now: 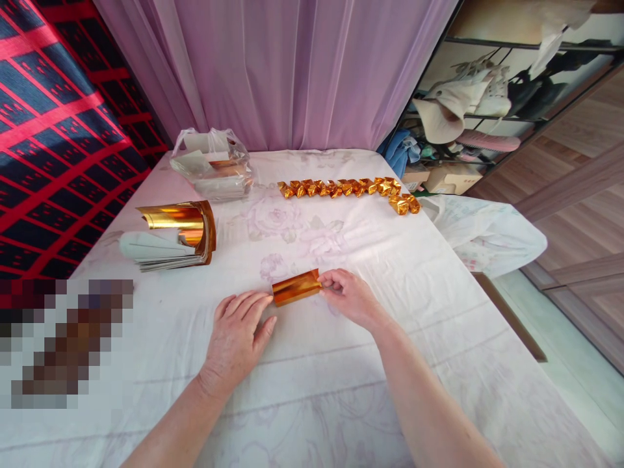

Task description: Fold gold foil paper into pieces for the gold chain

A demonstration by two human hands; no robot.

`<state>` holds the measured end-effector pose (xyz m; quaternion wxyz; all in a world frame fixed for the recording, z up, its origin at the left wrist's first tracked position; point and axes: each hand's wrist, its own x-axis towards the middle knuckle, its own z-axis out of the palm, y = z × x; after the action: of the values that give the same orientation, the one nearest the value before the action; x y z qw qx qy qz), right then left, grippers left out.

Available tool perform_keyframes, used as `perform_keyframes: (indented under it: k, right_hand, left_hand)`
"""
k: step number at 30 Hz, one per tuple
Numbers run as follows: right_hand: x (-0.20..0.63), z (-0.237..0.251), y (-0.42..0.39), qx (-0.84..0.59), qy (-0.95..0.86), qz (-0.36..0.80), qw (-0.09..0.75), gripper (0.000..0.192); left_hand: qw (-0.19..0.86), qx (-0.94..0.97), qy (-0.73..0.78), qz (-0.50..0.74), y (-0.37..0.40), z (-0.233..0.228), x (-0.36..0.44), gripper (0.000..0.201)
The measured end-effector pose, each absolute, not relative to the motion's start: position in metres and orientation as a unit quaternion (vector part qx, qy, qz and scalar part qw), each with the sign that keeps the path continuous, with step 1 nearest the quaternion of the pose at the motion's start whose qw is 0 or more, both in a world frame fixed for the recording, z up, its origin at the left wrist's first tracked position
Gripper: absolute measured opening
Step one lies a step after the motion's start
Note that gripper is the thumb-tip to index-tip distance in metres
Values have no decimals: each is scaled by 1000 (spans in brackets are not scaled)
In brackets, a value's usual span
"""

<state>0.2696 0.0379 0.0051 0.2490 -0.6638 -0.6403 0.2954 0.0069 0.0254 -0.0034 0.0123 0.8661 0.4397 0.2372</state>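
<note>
The rolled gold foil sheet (296, 287) lies on the table (341, 364), well short of the row of folded gold pieces (347, 188); right hand (348, 299) fingers pinch its end, left hand (236, 338) rests flat, fingers together, touching its other end. Loosened, the springy foil could uncurl

Head-height view, down over table (439, 364)

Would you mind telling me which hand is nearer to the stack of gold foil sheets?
Left. The left hand lies below-right of the stack; the right hand is farther right.
</note>
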Motion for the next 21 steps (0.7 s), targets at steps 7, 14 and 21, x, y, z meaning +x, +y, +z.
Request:
perform_keyframes:
  k: [7,14,21]
  right_hand:
    - [280,10,38,-650,-617,358,264,24]
    - [279,10,36,-637,-619,366,277,35]
    - [273,8,37,-659,-628,317,266,6]
  left_hand:
    - [22,859,447,247,27,-8,6,32]
    - [36,861,447,242,27,-8,6,29]
    - [58,860,442,248,29,-8,5,25]
